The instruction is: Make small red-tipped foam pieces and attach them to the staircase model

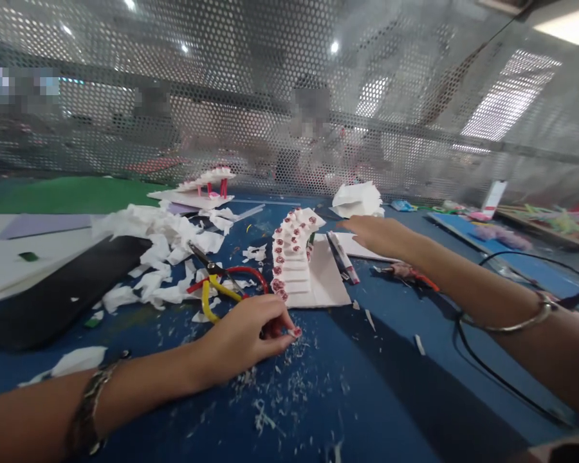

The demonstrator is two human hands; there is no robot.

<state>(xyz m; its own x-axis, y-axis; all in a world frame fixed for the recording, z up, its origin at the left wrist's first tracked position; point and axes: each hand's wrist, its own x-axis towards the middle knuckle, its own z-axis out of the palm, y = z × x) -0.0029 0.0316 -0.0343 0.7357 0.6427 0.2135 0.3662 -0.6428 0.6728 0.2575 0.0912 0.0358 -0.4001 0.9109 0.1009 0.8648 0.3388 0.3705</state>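
My left hand is closed in a pinch on a small red-and-white piece, low over the blue table. Just beyond it stands a curved white paper staircase model, its steps edged with dark red rosettes, on a white board. My right hand stretches out past the model's right side, fingers extended near a crumpled white paper; nothing shows in it. A marker-like tube lies between that hand and the board. Yellow-and-red-handled scissors lie beside the model's left side.
Torn white paper is heaped at the left, near a black sheet. Another small white model with red posts stands at the back. A black cable loops under my right arm. A perforated metal screen closes off the far side.
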